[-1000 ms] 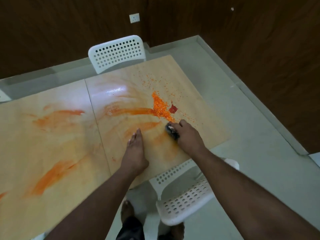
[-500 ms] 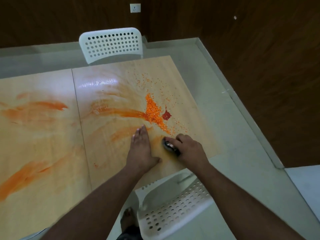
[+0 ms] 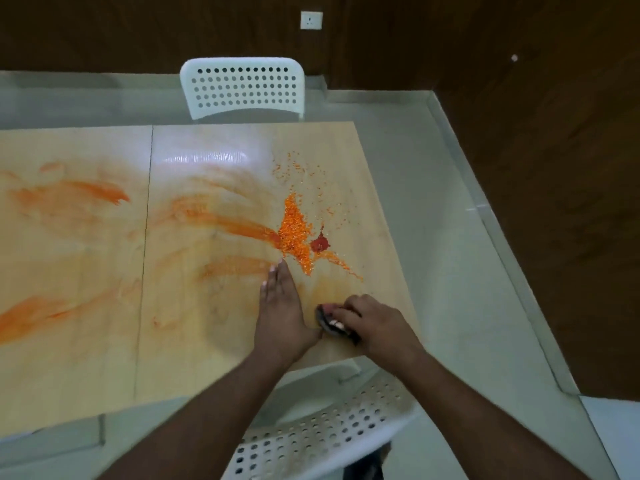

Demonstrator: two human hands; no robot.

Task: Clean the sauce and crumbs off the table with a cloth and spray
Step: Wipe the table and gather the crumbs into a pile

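Note:
A light wooden table [image 3: 86,358] carries orange sauce smears [image 3: 221,223], a heap of orange crumbs [image 3: 294,233] and a small dark red blob [image 3: 320,243]. My right hand [image 3: 374,323] is closed on a dark cloth [image 3: 327,322] and presses it on the table near the front right corner. My left hand [image 3: 282,313] lies flat, palm down, fingers together, just left of the cloth and below the crumb heap. No spray bottle is in view.
A white perforated chair [image 3: 242,86] stands at the table's far side. Another white perforated chair [image 3: 311,441] sits under the near edge, below my arms. Pale floor [image 3: 450,271] borders the table's right edge, with dark wooden walls behind.
My right hand has dragged the cloth toward me, from the crumb heap's lower tip down to near the front edge. My left hand stayed flat, and the view has shifted.

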